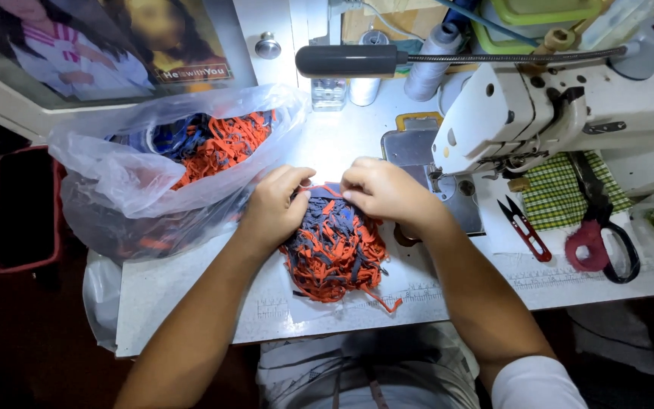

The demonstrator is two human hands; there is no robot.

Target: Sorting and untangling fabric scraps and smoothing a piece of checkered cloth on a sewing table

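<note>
Here, a loose heap of orange and navy blue fabric strips [334,246] lies on the white tabletop [191,295], directly under both hands and just in front of the person's body. The left hand [275,208] rests on the heap's upper left edge, palm down, with its fingers [297,180] curled together and pressing into the strips rather than pinching any single one that can be made out. The right hand [384,189] sits on the upper right edge, knuckles up, its fingers [351,191] bent inward and bunched on the top strips; whether they grip one strip cannot be told. The two hands nearly meet at the heap's top, so both are equally near it, and most of the heap spreads toward the person, below the fingertips. The heap is roughly round, slightly longer from far edge to near edge, with a stray orange strip [384,300] trailing at the lower right. Both forearms angle inward from the near edge of the tabletop. A clear plastic bag [126,178] holding more such strips lies just left of the left hand, and a white sewing machine [562,106] stands to the right.
</note>
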